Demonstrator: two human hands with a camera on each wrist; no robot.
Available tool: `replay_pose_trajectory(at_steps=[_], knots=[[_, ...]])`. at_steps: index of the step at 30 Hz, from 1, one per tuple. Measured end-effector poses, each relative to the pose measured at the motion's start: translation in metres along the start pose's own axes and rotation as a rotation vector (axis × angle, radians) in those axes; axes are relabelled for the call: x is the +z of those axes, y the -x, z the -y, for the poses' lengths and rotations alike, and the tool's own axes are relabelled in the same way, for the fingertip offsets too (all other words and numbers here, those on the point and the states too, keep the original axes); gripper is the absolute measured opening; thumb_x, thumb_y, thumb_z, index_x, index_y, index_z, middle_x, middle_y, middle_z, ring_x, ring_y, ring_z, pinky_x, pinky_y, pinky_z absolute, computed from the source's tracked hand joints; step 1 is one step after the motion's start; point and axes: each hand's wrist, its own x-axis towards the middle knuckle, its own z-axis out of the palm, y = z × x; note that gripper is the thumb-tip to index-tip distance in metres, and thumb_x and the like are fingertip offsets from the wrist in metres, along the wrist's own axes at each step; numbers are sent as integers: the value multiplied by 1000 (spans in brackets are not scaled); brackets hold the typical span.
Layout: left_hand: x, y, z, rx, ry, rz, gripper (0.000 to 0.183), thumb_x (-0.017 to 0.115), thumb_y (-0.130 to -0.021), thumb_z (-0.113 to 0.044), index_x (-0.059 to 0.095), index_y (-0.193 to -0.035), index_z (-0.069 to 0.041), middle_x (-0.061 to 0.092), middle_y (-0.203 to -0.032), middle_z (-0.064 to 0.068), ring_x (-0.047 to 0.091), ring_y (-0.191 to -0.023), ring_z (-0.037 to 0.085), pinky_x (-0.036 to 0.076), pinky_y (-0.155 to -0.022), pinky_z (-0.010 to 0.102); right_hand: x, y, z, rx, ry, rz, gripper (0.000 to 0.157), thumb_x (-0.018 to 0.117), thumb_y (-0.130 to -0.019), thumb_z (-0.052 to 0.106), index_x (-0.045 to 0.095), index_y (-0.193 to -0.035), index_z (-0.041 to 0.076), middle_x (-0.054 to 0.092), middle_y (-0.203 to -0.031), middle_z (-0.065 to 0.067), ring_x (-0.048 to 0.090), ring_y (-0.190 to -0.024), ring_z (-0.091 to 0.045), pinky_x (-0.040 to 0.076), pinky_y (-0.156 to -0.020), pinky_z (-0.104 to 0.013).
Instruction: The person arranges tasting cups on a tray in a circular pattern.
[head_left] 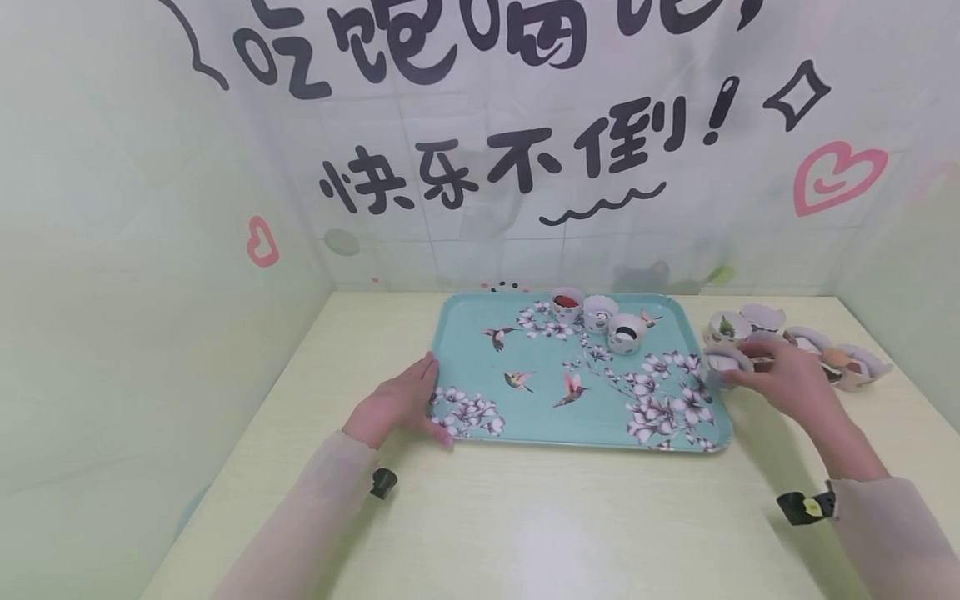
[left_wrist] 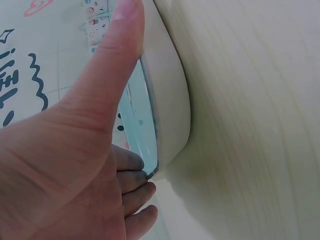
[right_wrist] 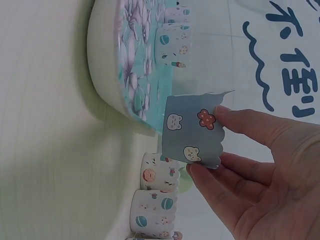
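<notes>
My left hand [head_left: 397,402] lies against the left side of a light-blue tray [head_left: 465,358] with flowers and hummingbirds. Its fingers touch the left edge and its thumb reaches the front rim. At the tray's right edge, my right hand [head_left: 797,382] pinches a paper cupcake cup [right_wrist: 192,127] by its scalloped rim; bears and a red flower are printed on the side. Something white shows inside that cup in the head view. Three similar cups stand toward the tray's back right: one with red contents [head_left: 567,317], a middle one [head_left: 600,322], and one with a dark ring [head_left: 624,342].
Right of the tray, several more paper cups stand close together on the pale table [head_left: 525,517], one holding something green [head_left: 726,325] and another at the far right [head_left: 862,375]. A wall sheet [head_left: 487,258] with Chinese writing rises behind, with side panels left and right.
</notes>
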Motion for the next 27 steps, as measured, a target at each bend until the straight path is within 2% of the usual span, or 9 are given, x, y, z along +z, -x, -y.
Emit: replay_pose_trajectory(at_steps=[7,10,14,18,27], knots=[[1,-1,1,-1,-3,1,139,82,-62,-67,11,-157,7,7,-167,24,14,-155,38,27,-125,47,7,-7,11,-21,-11,5,62,76,-88,29,56,-128,-15,58,-125,-39,61,-109,-55,60,-80,-57],[1,-1,1,-3,-5,0,139,82,-62,-67,11,-157,7,7,-166,24,14,-155,38,28,-125,47,10,-11,14,-26,0,17,65,76,-89,31,55,-130,-14,58,-126,-39,61,-110,-54,56,-85,-59],[1,0,0,0,2,4,139,82,-63,-66,10,-157,7,7,-167,24,13,-155,37,26,-125,47,12,-14,20,-2,14,55,69,74,-90,37,52,-134,-13,58,-127,-38,61,-113,-52,55,-87,-60],[0,2,-1,5,14,8,139,83,-63,-65,10,-157,7,6,-167,24,13,-155,37,25,-126,46,15,-16,25,21,13,87,73,72,-91,42,50,-137,-10,59,-128,-37,59,-116,-52,57,-83,-58],[-1,2,0,2,14,0,139,83,-63,-65,11,-157,7,6,-166,25,13,-155,38,25,-126,46,23,-21,38,25,-19,95,71,73,-90,40,51,-136,-10,56,-132,-35,58,-118,-52,59,-84,-55]])
